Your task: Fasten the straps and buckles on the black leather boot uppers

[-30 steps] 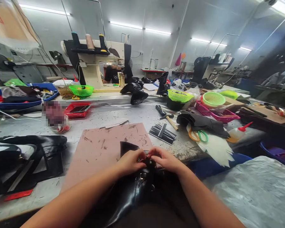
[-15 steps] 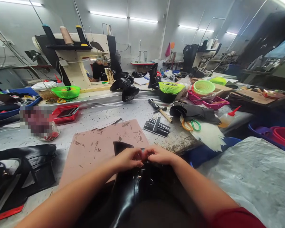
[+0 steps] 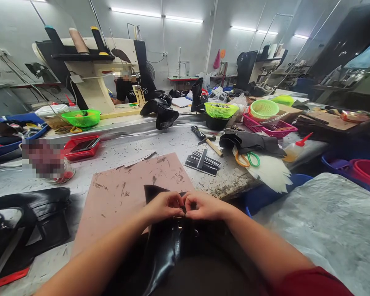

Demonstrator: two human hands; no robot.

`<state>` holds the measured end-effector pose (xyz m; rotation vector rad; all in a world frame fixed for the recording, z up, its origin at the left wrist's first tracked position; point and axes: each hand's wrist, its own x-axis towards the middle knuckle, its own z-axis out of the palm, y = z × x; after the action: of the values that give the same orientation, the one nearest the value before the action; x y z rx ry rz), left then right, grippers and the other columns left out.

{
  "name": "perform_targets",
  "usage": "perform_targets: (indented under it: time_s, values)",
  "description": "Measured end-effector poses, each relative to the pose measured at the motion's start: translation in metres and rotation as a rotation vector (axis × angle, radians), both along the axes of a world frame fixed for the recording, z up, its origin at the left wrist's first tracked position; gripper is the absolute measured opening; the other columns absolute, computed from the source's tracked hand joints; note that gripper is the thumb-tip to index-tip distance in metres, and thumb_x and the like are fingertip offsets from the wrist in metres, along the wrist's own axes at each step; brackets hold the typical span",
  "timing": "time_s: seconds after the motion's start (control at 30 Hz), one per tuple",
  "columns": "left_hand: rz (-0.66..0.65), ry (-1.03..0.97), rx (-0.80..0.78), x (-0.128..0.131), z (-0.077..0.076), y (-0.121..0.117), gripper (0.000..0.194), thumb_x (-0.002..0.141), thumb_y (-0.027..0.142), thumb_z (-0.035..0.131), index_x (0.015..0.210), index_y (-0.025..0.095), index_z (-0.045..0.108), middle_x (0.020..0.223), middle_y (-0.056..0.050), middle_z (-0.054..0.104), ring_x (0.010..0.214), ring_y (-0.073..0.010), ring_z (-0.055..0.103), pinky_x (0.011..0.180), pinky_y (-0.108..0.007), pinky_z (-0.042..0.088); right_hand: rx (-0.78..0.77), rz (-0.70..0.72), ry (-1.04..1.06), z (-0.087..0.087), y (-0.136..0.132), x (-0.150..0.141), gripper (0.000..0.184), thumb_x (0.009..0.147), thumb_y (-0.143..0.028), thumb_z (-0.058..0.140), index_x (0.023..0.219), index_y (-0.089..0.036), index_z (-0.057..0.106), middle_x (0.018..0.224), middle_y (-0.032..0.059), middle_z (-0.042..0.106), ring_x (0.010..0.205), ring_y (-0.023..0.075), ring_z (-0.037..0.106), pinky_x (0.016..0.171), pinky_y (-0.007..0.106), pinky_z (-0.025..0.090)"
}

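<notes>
Leaning over a cluttered workbench (image 3: 129, 142), we have both bare hands together in front of us. Our left hand (image 3: 165, 205) and right hand (image 3: 205, 206) are curled, their fingertips meeting and the thumbs bent in toward each other. We cannot tell whether either is pinching anything, as the spot between the fingertips is dark and tiny. They are at the upper part of a glossy black piece (image 3: 169, 242), which lies close to our body, below and between our forearms, with small shiny metal fittings just under our fingers. A dark flap (image 3: 152, 192) shows beyond our left hand, over a scuffed pink board (image 3: 123, 187).

Beyond our right hand we see a pile of black-and-white strips (image 3: 202, 164), a hammer (image 3: 214, 146) with a wooden handle, and scissors with one orange and one green handle (image 3: 253, 159). Near these is a bottle with a red nozzle (image 3: 296, 149). To our left are more black glossy pieces (image 3: 54, 224) and, farther off, a red tray (image 3: 68, 155). Across the bench stands a cream sewing machine (image 3: 98, 88) with thread spools on top; a person in a dark shirt (image 3: 125, 91) sits partly hidden behind it.
</notes>
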<state>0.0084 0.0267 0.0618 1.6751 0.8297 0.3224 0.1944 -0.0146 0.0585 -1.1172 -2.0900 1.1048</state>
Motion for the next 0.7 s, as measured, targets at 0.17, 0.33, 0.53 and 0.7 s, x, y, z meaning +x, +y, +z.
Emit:
perform_targets:
  time_s: [0.17, 0.33, 0.53, 0.7]
  values:
    - [-0.13, 0.089, 0.018, -0.003, 0.006, 0.0, 0.019, 0.063, 0.023, 0.065, 0.081, 0.018, 0.063, 0.059, 0.005, 0.056, 0.054, -0.0096, 0.051, 0.052, -0.019, 0.038, -0.092, 0.113, 0.037, 0.003, 0.0, 0.008, 0.013, 0.063, -0.007, 0.059, 0.058, -0.016, 0.051, 0.103, 0.0029, 0.059, 0.093, 0.0152, 0.054, 0.074, 0.025, 0.041]
    - [-0.203, 0.188, 0.271, -0.001, 0.02, 0.0, 0.013, 0.066, 0.021, 0.061, 0.078, 0.02, 0.065, 0.069, 0.002, 0.063, 0.066, -0.0134, 0.056, 0.06, -0.021, 0.039, -0.237, 0.036, 0.189, 0.0, 0.007, 0.008, 0.005, 0.068, -0.016, 0.059, 0.068, -0.016, 0.054, 0.088, 0.0016, 0.062, 0.081, 0.0137, 0.057, 0.071, 0.026, 0.042]
    - [-0.078, 0.259, 0.481, 0.001, 0.029, 0.002, 0.008, 0.065, 0.018, 0.058, 0.073, 0.019, 0.056, 0.068, 0.003, 0.058, 0.065, -0.0143, 0.053, 0.059, -0.022, 0.037, -0.346, -0.26, 0.288, 0.003, 0.023, -0.003, 0.031, 0.065, -0.013, 0.063, 0.094, -0.015, 0.054, 0.087, 0.0003, 0.057, 0.066, 0.0084, 0.053, 0.061, 0.022, 0.043]
    - [-0.037, 0.236, 0.537, -0.002, 0.028, -0.004, 0.008, 0.067, 0.019, 0.056, 0.074, 0.02, 0.052, 0.068, 0.003, 0.057, 0.065, -0.0141, 0.052, 0.059, -0.022, 0.036, -0.385, -0.103, 0.168, 0.007, 0.032, -0.008, 0.028, 0.07, -0.006, 0.052, 0.097, -0.014, 0.055, 0.064, -0.005, 0.053, 0.056, 0.0078, 0.049, 0.055, 0.02, 0.04]
